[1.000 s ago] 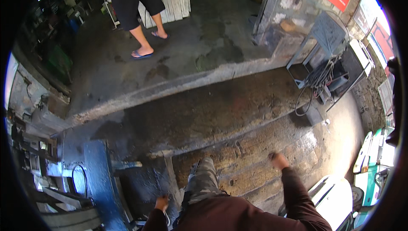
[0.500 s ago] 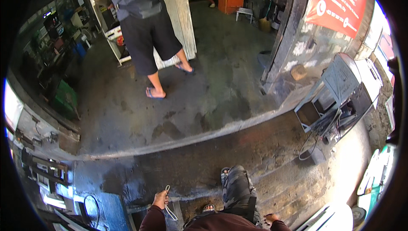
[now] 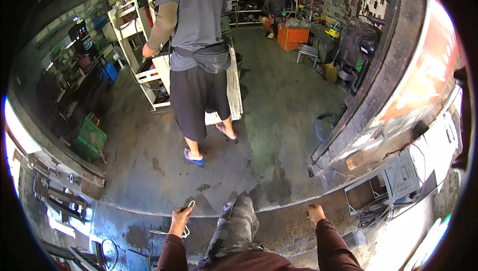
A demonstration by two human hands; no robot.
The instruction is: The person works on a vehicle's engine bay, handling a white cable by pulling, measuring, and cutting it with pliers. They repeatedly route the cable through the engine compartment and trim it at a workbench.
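My left hand (image 3: 179, 219) is closed around a thin off-white cord (image 3: 192, 203), bent into loops. One loop sticks up past the fingers; another hangs below the hand, and a loose end reaches out to the left. Over the step on the right, my right hand (image 3: 315, 213) is held out with curled fingers, and I see nothing in it. Between the hands is my leg in camouflage trousers (image 3: 228, 228), at the raised edge of the workshop floor (image 3: 279, 136).
Ahead, a person in grey (image 3: 199, 27) stands by a white cart (image 3: 148, 75). Another person (image 3: 275, 9) crouches near an orange box (image 3: 293, 37). A doorpost (image 3: 373, 79) rises at right, beside a grey metal stand (image 3: 398, 179) and cables. A green box (image 3: 90, 138) is at left.
The view has moved forward to the floor's raised edge and tilted up. My right hand has come up and forward. My left hand still holds the cord. The standing person's feet have shifted little.
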